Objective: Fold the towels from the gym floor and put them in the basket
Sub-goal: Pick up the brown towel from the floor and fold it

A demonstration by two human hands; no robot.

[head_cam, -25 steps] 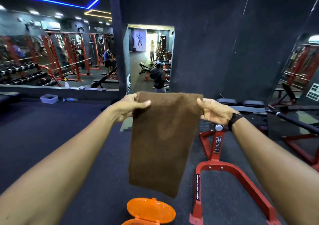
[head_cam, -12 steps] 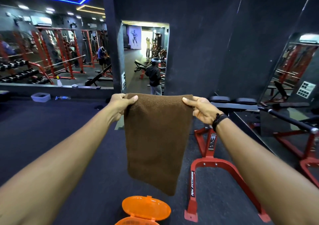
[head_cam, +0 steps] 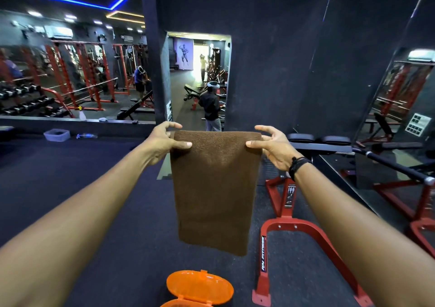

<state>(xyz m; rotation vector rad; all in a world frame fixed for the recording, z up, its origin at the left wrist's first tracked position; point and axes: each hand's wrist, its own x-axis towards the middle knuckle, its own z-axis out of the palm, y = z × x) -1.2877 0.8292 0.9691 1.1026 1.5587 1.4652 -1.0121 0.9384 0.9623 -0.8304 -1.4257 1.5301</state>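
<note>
gym floor (head_cam: pixel 70 201): both hands pinch brown towel (head_cam: pixel 215 189) above orange lid (head_cam: pixel 200 286), red bench frame (head_cam: pixel 294 226) beside

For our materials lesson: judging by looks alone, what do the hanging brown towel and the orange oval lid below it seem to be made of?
Brown towel: soft matte terry-like cloth, fine ribbed nap, hangs limp from both hands.
Orange oval lid: probably moulded plastic, glossy and slightly translucent, with raised rim and hinge tab.
</note>
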